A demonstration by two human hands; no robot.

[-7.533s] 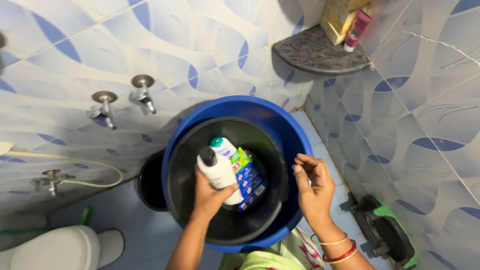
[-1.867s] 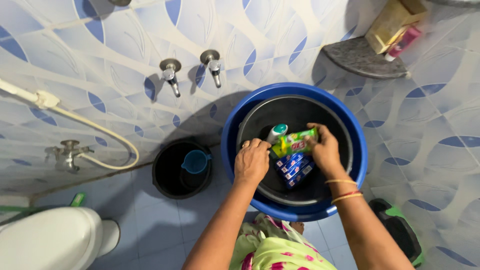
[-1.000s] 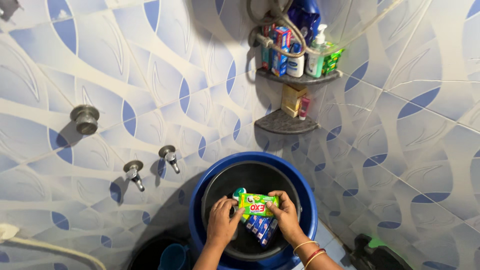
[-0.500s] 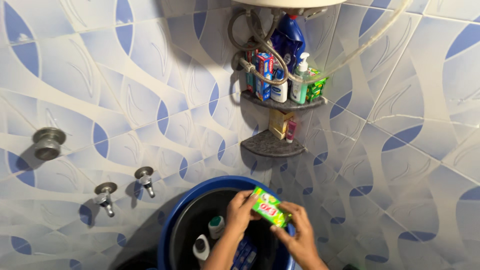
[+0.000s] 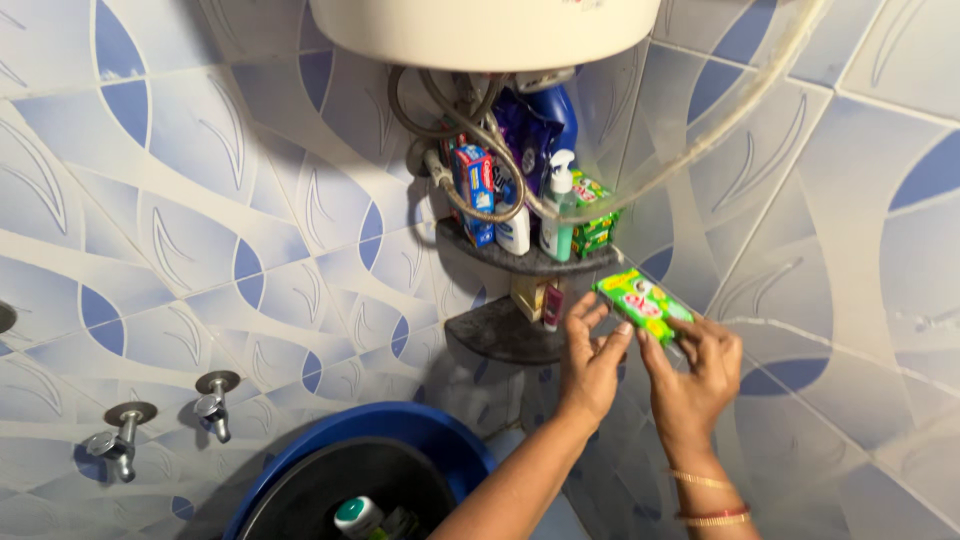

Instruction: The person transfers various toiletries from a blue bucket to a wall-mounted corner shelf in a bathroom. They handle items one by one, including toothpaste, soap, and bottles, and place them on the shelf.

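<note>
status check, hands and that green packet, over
Left hand and right hand both grip the green packet, raised near the corner shelves. Upper shelf packed with bottles and boxes; hose loops in front.

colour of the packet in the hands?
Bright green packet with yellow and red print, held by both the left hand and right hand; head view.

Even, fairly bright light fills the tiled corner, seeming to come from behind the camera. The glossy tiles show only faint sheen, no hard glare. The white water heater (image 5: pixel 470 30) casts a soft shadow on the wall just below it, around the upper corner shelf (image 5: pixel 520 262). Below that shelf the corner darkens. Wide-angle bending curves the tile lines toward the frame edges. Focus is mostly sharp; the fingers (image 5: pixel 585 315) look slightly soft.
</note>
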